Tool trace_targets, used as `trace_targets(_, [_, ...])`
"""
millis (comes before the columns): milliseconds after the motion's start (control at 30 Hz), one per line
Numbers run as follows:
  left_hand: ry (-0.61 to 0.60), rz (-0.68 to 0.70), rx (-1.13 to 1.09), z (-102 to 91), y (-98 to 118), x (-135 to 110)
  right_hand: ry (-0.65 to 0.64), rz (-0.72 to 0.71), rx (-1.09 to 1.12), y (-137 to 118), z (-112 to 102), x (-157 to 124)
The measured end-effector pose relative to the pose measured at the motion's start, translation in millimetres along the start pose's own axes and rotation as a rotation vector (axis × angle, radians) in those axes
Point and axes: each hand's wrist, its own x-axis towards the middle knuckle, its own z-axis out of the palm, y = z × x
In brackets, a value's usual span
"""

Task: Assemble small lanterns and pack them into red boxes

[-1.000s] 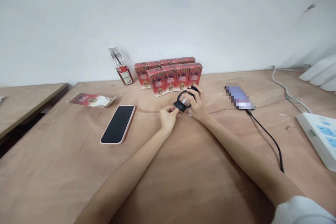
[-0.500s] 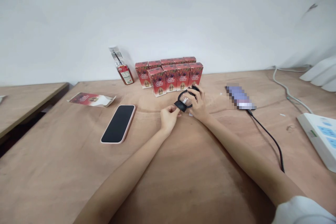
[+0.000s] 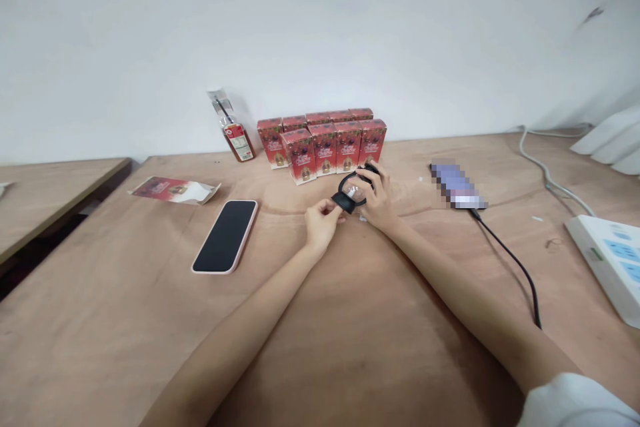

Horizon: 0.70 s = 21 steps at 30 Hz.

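Observation:
My left hand [image 3: 320, 223] and my right hand [image 3: 379, 201] meet over the middle of the wooden table [image 3: 320, 320]. Between them they hold a small black strap with a loop [image 3: 347, 193]. Left fingers pinch its lower end; right fingers are curled round the upper part of the loop. Something small and clear sits inside the loop, too small to name. Just behind the hands stand several red boxes [image 3: 325, 141] in two rows.
A black phone in a pink case [image 3: 225, 235] lies left of the hands. A flattened red carton [image 3: 173, 189] and a packaged item [image 3: 231, 125] lie further back left. Right: a pixelated device [image 3: 456, 185] with a black cable [image 3: 515, 263], and a white power strip [image 3: 607, 261].

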Motion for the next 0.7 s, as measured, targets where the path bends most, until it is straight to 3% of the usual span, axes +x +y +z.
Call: trace_targets(700, [-0.006, -0.045, -0.065, 0.9, 8.9, -2.5, -0.038, 0.067, 0.063, 5.7, 2.9, 0.2])
